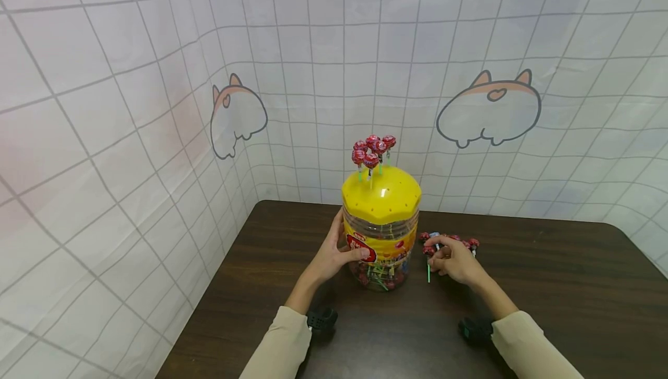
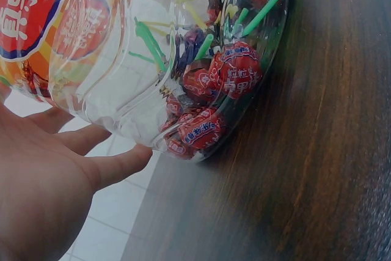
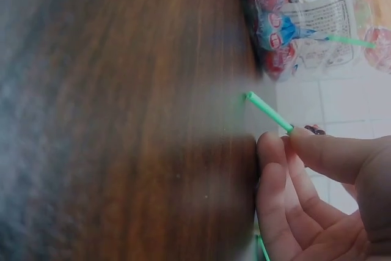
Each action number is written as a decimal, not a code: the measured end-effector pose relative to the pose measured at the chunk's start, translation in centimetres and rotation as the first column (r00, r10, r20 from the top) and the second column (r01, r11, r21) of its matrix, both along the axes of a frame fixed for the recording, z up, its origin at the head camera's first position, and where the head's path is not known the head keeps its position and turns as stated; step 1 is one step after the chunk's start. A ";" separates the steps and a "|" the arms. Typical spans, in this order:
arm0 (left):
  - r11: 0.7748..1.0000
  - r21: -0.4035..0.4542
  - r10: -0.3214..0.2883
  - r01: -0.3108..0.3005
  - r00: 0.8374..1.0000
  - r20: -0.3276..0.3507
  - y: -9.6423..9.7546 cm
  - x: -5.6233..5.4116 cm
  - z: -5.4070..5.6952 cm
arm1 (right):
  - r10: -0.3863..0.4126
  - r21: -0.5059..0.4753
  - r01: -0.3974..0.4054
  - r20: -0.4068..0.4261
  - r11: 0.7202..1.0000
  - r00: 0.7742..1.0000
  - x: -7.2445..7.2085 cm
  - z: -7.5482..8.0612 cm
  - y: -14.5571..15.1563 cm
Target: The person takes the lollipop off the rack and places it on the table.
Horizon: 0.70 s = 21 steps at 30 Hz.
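A clear candy jar (image 1: 387, 248) with a yellow lid (image 1: 383, 196) stands on the table, and several red-wrapped lollipops (image 1: 371, 160) stick up from its lid. My left hand (image 1: 336, 247) holds the jar's left side, thumb across the front label; in the left wrist view its fingers spread along the clear wall. To the right of the jar, my right hand (image 1: 456, 259) pinches a lollipop (image 1: 429, 250) upright, its green stick (image 3: 269, 112) pointing down and its head partly hidden by the fingers. More lollipops (image 1: 474, 243) lie behind the right hand.
Small holes dot the rim of the lid. Loose wrapped lollipops (image 2: 238, 71) fill the bottom of the jar. Dark wooden table (image 1: 563, 286) runs under everything, with a white gridded cloth (image 1: 323, 89) hanging behind it and along the left.
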<state>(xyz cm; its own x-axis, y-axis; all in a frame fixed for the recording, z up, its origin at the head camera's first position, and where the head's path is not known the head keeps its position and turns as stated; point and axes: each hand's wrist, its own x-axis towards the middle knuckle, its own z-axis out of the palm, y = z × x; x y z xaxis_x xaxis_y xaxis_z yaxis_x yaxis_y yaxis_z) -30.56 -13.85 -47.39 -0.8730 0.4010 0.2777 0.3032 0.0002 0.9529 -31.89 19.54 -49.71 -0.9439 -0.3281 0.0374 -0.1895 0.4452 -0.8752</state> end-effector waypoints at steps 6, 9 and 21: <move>1.000 -0.003 0.000 0.000 1.000 -0.007 0.0 -0.1 -0.1 | -0.001 0.050 0.001 -0.010 0.999 1.000 -0.3 0.0 0.0; 1.000 -0.010 0.004 -0.004 1.000 -0.009 0.0 -0.1 -0.2 | -0.002 0.079 0.004 -0.016 0.997 1.000 -0.5 -0.2 0.0; 1.000 -0.012 0.009 -0.009 1.000 -0.007 0.0 -0.1 -0.2 | -0.002 0.144 0.007 -0.033 0.990 0.999 -0.8 -0.1 -0.3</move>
